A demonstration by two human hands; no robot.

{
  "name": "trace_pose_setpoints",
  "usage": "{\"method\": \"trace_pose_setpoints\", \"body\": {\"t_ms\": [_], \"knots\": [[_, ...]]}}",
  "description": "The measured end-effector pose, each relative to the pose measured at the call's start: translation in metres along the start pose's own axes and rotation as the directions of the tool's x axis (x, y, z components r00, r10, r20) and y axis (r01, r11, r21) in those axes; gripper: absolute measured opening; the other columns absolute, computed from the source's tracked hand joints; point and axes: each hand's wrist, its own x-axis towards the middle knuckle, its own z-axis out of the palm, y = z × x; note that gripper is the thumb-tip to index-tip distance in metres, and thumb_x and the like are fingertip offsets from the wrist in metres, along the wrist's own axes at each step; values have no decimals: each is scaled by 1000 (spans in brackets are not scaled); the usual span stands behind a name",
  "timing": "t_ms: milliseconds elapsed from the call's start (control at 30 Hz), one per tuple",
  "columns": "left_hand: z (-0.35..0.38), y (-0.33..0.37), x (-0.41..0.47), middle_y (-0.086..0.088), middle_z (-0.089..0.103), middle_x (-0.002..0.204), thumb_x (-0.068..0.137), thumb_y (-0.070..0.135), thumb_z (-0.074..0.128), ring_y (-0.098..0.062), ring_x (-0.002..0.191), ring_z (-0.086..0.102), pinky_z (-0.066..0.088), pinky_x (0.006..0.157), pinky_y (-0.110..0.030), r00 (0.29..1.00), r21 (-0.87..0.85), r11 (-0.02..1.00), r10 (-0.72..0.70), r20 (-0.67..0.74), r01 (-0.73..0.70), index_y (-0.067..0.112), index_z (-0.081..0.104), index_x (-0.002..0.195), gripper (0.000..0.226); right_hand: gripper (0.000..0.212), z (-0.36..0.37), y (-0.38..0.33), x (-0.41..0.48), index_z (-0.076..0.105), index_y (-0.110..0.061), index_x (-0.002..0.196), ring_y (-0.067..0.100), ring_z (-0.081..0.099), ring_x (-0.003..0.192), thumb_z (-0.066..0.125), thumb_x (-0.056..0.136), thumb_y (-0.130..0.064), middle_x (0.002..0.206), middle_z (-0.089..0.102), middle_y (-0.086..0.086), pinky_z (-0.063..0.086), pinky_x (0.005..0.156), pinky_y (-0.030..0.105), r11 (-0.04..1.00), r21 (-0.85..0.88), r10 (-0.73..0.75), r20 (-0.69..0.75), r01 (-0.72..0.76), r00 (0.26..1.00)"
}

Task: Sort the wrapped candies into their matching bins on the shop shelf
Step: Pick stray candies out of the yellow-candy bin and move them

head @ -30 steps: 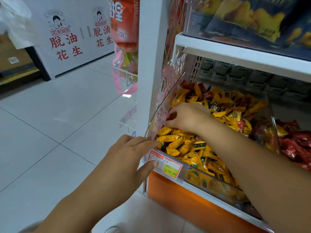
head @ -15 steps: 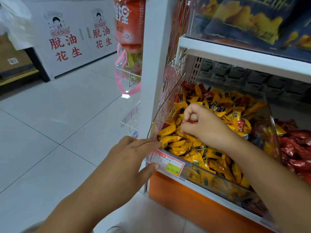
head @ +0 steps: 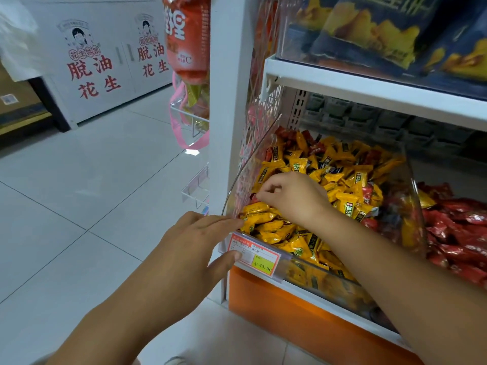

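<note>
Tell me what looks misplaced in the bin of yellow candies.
Several red-wrapped candies lie mixed among the yellow candies in the clear bin, mostly at the back; the neighbouring pile is red. The right hand pinches one.

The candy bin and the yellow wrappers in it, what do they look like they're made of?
The candy bin looks like clear rigid plastic, perhaps acrylic: its contents show through its glossy walls. The yellow wrappers look like thin glossy plastic film, creased and catching highlights; any foil lining can't be told.
</note>
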Motion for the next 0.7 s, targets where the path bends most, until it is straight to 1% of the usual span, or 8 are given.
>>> {"method": "trace_pose_setpoints", "body": {"t_ms": [100, 167, 267, 367, 400, 467, 600, 700], "knots": [[1, 2, 1, 31, 36, 142, 92, 54, 41, 2, 125, 24, 31, 105, -19, 998, -22, 999, 30, -53, -31, 53, 26, 143, 53, 15, -19, 10, -21, 64, -32, 80, 11, 52, 59, 60, 91, -42, 59, 53, -8, 43, 59, 33, 973, 228, -24, -64, 38, 998], [3, 6, 2, 26, 43, 139, 94, 53, 44, -1, 123, 29, 33, 103, -20, 992, -38, 997, 65, -109, -69, 50, 33, 142, 49, 15, -37, 12, -43, 62, -29, 82, 8, 53, 58, 58, 92, -38, 62, 57, -3, 45, 62, 30, 947, 306, -65, -101, 93, 993], [8, 20, 9, 23, 54, 128, 92, 55, 46, 0, 113, 34, 31, 91, -12, 983, -75, 989, 118, -138, -129, 45, 48, 136, 45, 13, -70, 23, -77, 60, -29, 81, 4, 55, 60, 58, 92, -36, 67, 62, -3, 41, 57, 20, 950, 285, -76, -184, 127, 980], [16, 39, 17, 19, 63, 115, 82, 60, 39, -3, 107, 43, 29, 85, -8, 974, -94, 975, 191, -122, -203, 38, 60, 127, 55, 13, -104, 54, -104, 61, -28, 79, 5, 56, 60, 59, 90, -33, 67, 62, -7, 38, 54, 15, 965, 252, 21, -333, 68, 943], [18, 46, 20, 18, 65, 114, 81, 60, 37, -6, 106, 47, 30, 85, -8, 972, -108, 970, 205, -116, -217, 37, 61, 126, 57, 14, -114, 69, -111, 61, -28, 77, 5, 56, 61, 60, 90, -34, 66, 62, -8, 39, 57, 16, 973, 231, 72, -388, 21, 919], [23, 59, 26, 18, 65, 111, 81, 60, 37, -10, 104, 51, 32, 82, -9, 961, -107, 959, 247, -127, -261, 34, 63, 125, 57, 16, -131, 102, -123, 60, -32, 73, 7, 58, 68, 60, 88, -37, 66, 62, -10, 44, 67, 28, 981, 167, 168, -460, -100, 872], [33, 83, 37, 20, 64, 112, 82, 59, 39, 1, 100, 39, 30, 78, -7, 940, -95, 941, 311, -143, -325, 34, 64, 124, 55, 15, -145, 150, -143, 61, -38, 74, 13, 61, 86, 65, 88, -33, 90, 70, -9, 44, 77, 31, 962, 98, 271, -380, -253, 884], [42, 93, 48, 22, 55, 129, 78, 65, 30, 2, 114, 33, 26, 90, -7, 948, -114, 943, 303, -100, -314, 38, 58, 130, 65, 14, -149, 162, -155, 62, -45, 84, 11, 59, 104, 67, 87, -32, 108, 67, -11, 42, 90, 28, 954, 52, 298, -231, -295, 926]]}}
